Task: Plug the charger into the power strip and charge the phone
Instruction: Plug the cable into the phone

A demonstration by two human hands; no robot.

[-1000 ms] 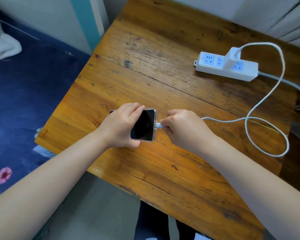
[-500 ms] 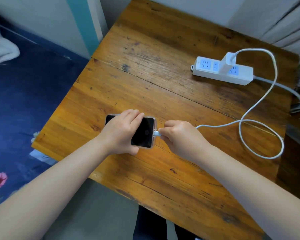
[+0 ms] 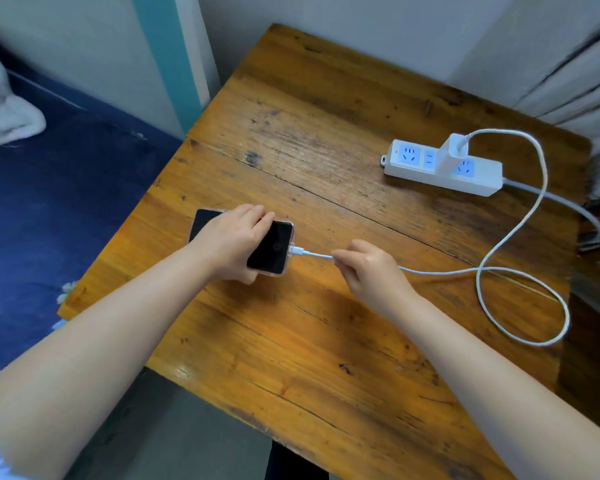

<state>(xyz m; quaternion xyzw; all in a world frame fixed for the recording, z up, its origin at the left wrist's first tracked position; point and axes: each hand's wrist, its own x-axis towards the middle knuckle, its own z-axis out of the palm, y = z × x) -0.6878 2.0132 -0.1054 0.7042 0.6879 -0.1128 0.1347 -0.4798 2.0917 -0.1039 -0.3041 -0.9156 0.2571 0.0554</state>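
A black phone [image 3: 272, 249] in a clear case lies screen up on the wooden table [image 3: 326, 161]. My left hand [image 3: 231, 242] lies over its middle, gripping it. The white cable [image 3: 520, 216] has its plug in the phone's right end. My right hand [image 3: 368, 268] pinches the cable a short way right of the plug. The cable loops on the table and rises to the white charger [image 3: 452, 152], which stands in the white power strip [image 3: 440, 169] at the back right.
A bed with a dark blue cover [image 3: 49, 209] lies left of the table, with a white pillow [image 3: 4, 112] at its far end. The wall and grey curtains [image 3: 575, 74] close off the back. The strip's grey cord [image 3: 561, 202] runs off the table's right edge.
My right hand has slid back along the cable, away from the phone, so the plug now shows in the phone's end. My left hand stays on the phone.
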